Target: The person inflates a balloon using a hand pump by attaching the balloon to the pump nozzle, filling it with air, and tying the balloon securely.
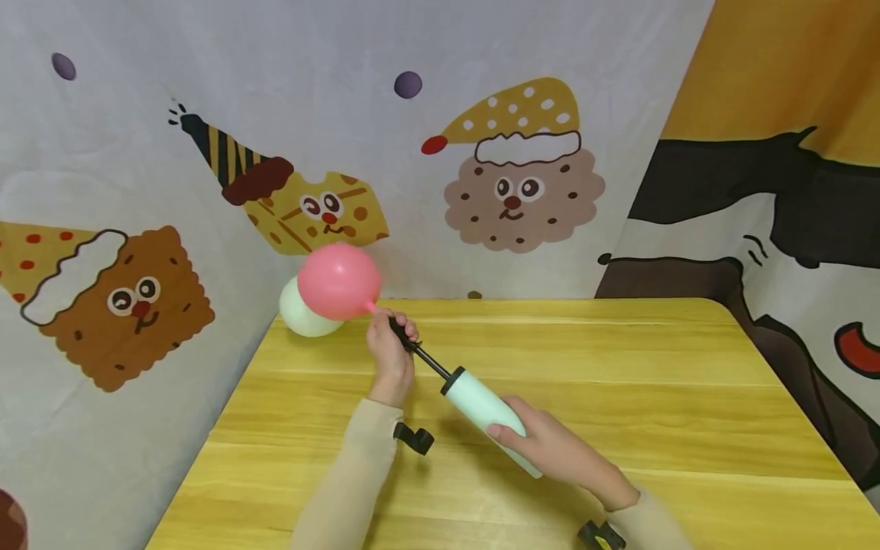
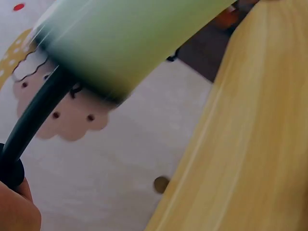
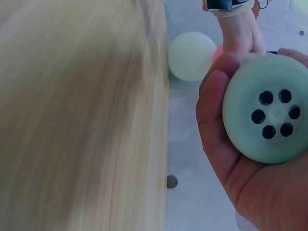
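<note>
A pink balloon [image 1: 338, 279], round with air, sits on the tip of a hand pump at its front end. My left hand [image 1: 390, 350] grips the pump's black nozzle end, fingers wrapped round it beside the balloon's neck. Around the pump's pale mint barrel [image 1: 490, 412] my right hand [image 1: 550, 443] is curled. Between the two hands a length of black rod [image 1: 433, 362] shows. In the right wrist view the barrel's round end cap [image 3: 274, 109], with several dark holes, faces the camera.
Behind the pink balloon a pale mint balloon [image 1: 312, 315] rests at the far left corner of the wooden table [image 1: 653, 397]. A white cloth backdrop [image 1: 330, 69] with cartoon figures stands along the table's far and left sides.
</note>
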The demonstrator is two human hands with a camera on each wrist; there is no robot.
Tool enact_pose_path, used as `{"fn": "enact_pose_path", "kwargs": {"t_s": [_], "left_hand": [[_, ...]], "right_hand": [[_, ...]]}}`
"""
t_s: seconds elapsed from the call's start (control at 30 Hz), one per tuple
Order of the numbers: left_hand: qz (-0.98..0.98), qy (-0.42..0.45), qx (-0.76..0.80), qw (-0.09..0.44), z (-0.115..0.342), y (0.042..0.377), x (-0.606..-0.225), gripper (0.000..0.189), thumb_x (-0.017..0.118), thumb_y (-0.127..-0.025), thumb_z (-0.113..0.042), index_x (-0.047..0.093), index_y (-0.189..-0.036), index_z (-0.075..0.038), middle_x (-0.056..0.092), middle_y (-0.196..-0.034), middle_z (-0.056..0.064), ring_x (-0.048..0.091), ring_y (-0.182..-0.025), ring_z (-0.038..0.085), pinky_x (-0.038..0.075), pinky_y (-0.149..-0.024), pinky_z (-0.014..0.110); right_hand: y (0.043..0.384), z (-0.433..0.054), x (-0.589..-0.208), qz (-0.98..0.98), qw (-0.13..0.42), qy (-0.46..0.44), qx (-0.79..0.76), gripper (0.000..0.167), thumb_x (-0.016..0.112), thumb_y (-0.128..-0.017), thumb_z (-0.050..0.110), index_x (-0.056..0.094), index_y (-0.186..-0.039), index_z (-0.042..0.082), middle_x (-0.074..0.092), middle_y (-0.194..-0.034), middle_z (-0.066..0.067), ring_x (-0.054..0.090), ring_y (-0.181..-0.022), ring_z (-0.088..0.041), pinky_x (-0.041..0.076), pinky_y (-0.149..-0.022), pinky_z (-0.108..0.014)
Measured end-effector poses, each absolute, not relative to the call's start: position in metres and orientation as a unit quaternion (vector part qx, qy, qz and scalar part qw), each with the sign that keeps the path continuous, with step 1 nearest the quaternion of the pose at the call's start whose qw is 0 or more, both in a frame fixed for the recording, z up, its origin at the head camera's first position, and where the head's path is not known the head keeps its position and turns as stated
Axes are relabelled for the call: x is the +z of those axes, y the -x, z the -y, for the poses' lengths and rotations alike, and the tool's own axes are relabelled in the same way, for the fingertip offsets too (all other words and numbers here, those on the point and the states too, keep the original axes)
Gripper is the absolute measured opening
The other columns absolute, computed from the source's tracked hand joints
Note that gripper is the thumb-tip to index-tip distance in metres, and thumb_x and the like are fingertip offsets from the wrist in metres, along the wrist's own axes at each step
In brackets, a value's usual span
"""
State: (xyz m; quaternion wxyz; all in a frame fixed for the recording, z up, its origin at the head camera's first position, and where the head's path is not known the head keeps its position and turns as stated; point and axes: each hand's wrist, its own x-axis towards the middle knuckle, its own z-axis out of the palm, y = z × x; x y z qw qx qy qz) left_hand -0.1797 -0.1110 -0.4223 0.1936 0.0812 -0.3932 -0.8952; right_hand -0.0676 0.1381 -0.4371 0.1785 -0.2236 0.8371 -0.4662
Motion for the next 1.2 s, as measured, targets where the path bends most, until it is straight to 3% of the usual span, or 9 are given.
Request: {"fn": "enact_pose_path", "kwargs": {"t_s": [0.27, 0.57, 1.2], "left_hand": [[0.362, -0.087, -0.902, 0.221, 0.138, 0.185, -0.414, 0.031, 0.031, -0.114, -0.018, 0.042, -0.087, -0.011, 0.049, -0.07, 0.0, 0.044, -0.051, 0.01, 0.038, -0.047, 0.02], [0.389, -0.069, -0.897, 0.2, 0.12, 0.176, -0.419, 0.03, 0.028, -0.113, -0.014, 0.043, -0.087, -0.01, 0.049, -0.071, 0.0, 0.045, -0.052, 0.011, 0.039, -0.048, 0.021], [0.437, -0.054, -0.888, 0.129, 0.079, 0.158, -0.43, 0.029, 0.033, -0.11, -0.014, 0.047, -0.085, -0.01, 0.049, -0.07, -0.001, 0.045, -0.053, 0.009, 0.04, -0.051, 0.021]], "right_hand": [[0.058, -0.163, -0.441, -0.825, 0.185, 0.25, -0.471, 0.047, 0.057, -0.108, 0.033, 0.048, -0.145, 0.005, 0.065, -0.103, -0.003, 0.063, -0.08, -0.011, 0.055, -0.064, -0.03], [0.061, -0.146, -0.447, -0.829, 0.177, 0.253, -0.467, 0.051, 0.056, -0.108, 0.035, 0.047, -0.142, -0.002, 0.067, -0.1, -0.005, 0.065, -0.078, -0.012, 0.057, -0.061, -0.031], [0.082, -0.112, -0.439, -0.835, 0.16, 0.218, -0.479, 0.059, 0.053, -0.108, 0.043, 0.045, -0.145, -0.002, 0.066, -0.098, -0.007, 0.066, -0.074, -0.019, 0.057, -0.058, -0.034]]}}
